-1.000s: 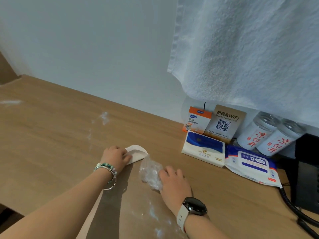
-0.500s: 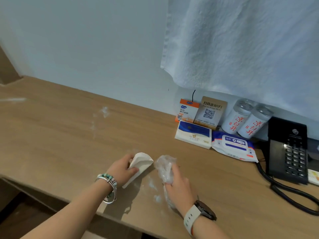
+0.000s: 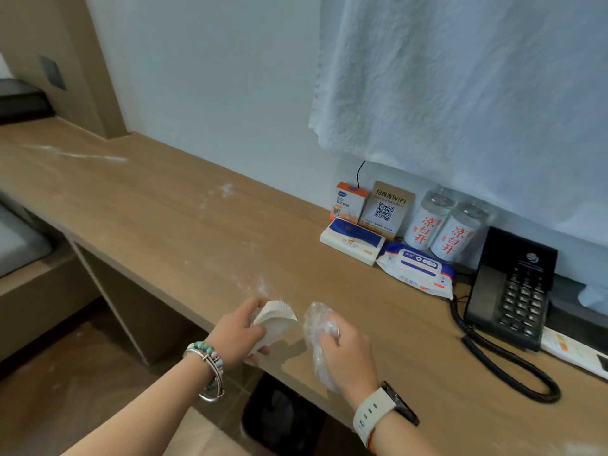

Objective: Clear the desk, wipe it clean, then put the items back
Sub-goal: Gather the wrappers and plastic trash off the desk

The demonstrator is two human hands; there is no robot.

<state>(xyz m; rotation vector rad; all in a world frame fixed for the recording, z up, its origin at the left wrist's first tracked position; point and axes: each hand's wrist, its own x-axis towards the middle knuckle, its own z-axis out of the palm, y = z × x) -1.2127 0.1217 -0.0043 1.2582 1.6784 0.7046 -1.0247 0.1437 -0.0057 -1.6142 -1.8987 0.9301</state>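
- White powder (image 3: 261, 286) dusts the wooden desk (image 3: 148, 218) just beyond my hands. A fainter patch lies further back, and a long streak (image 3: 75, 155) runs at the far left.
- My left hand (image 3: 238, 337) grasps a folded paper plate (image 3: 274, 319) at the near edge, fingers curled round it. I cannot tell whether its lip touches the wood.
- My right hand (image 3: 348, 353), just beside it, clenches a wad of clear plastic wrap (image 3: 317, 324).
- I read this as a sweeping step, with the wrap as pusher and the plate as scoop. I would press the plate's lip flat, draw the powder toward it in short strokes, then tip it gently into the black bin (image 3: 279, 413) under the edge.
- Fine powder likely smears or drifts to the floor if I rush.
- Against the wall at the far right stand a tissue box (image 3: 352, 240), a wet wipes pack (image 3: 416, 268), two bottles (image 3: 424, 225), a WiFi sign (image 3: 388, 205) and a black phone (image 3: 513, 291), none of them cleared yet.
- A white towel (image 3: 460, 93) hangs above them.
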